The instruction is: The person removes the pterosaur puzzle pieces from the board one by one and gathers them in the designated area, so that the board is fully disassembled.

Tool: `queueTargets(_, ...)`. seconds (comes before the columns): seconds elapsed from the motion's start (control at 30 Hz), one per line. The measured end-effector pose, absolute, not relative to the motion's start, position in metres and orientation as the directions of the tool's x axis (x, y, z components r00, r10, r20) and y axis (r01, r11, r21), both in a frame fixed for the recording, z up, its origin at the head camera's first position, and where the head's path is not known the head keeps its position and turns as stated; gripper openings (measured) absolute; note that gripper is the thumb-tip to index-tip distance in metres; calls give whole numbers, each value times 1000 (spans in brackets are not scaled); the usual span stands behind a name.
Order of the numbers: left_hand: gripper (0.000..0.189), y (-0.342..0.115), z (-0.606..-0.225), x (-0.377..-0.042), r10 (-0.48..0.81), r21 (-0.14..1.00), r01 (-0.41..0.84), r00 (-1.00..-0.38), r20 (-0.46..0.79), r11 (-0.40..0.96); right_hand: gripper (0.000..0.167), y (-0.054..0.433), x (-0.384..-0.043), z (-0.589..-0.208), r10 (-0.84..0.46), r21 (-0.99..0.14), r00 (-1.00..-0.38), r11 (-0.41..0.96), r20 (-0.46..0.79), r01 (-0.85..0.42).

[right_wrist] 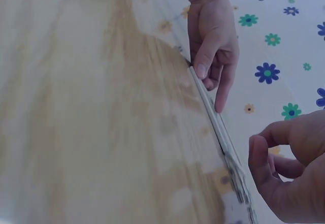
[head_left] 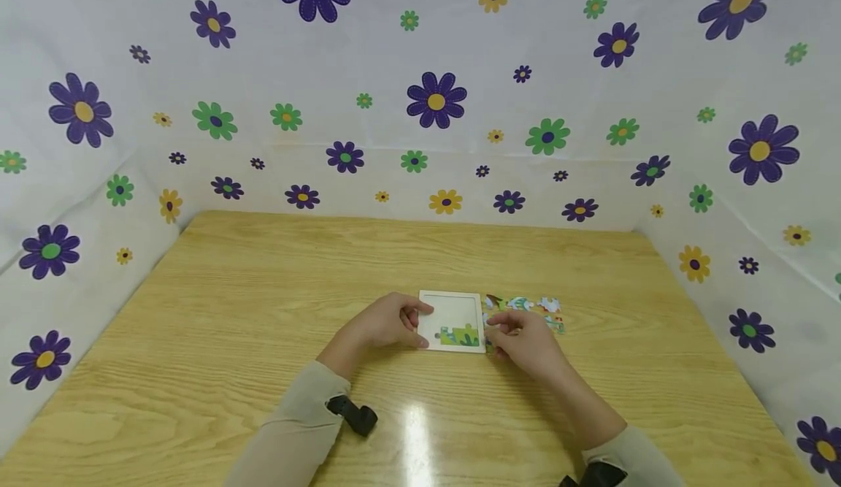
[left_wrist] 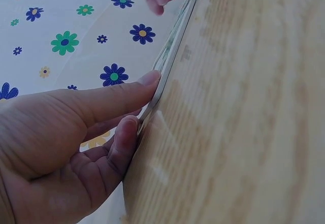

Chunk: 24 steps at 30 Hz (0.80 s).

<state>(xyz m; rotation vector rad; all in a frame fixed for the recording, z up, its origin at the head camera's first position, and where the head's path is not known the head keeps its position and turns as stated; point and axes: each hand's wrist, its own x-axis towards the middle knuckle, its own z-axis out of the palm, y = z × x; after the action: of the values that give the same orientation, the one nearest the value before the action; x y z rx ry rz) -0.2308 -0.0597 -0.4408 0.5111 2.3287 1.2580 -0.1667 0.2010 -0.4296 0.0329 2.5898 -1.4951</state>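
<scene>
A shallow white puzzle tray point(head_left: 450, 350) lies flat on the table, with a few joined green puzzle pieces point(head_left: 460, 336) in its lower right part. My left hand point(head_left: 388, 320) holds the tray at its left edge, thumb and index finger on the rim. In the left wrist view, the left thumb point(left_wrist: 127, 98) presses the tray edge while other fingers curl beside it. Just past the tray's right edge, my right hand point(head_left: 528, 342) hovers over loose puzzle pieces point(head_left: 550, 304). Its fingers are loosely bent with no piece visible between them; the hand partly hides the pieces.
The wooden table point(head_left: 315, 261) extends around the tray on all sides. White cloth point(head_left: 381, 56) with a flower print stands behind and along both sides. Black straps point(head_left: 352, 414) circle the sleeves near the wrists.
</scene>
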Motion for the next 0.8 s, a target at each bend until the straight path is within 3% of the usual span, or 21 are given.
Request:
queueTargets(0.27, 55, -62, -438, -229, 523, 848, 126, -830, -194, 515, 29, 167, -178, -431, -248, -833, -958, 554, -146, -17)
queueTargets(0.8, 56, -61, -436, -228, 519, 854, 111, -831, -201, 508, 21, 160, -177, -431, -200, -792, -965, 611, -168, 11)
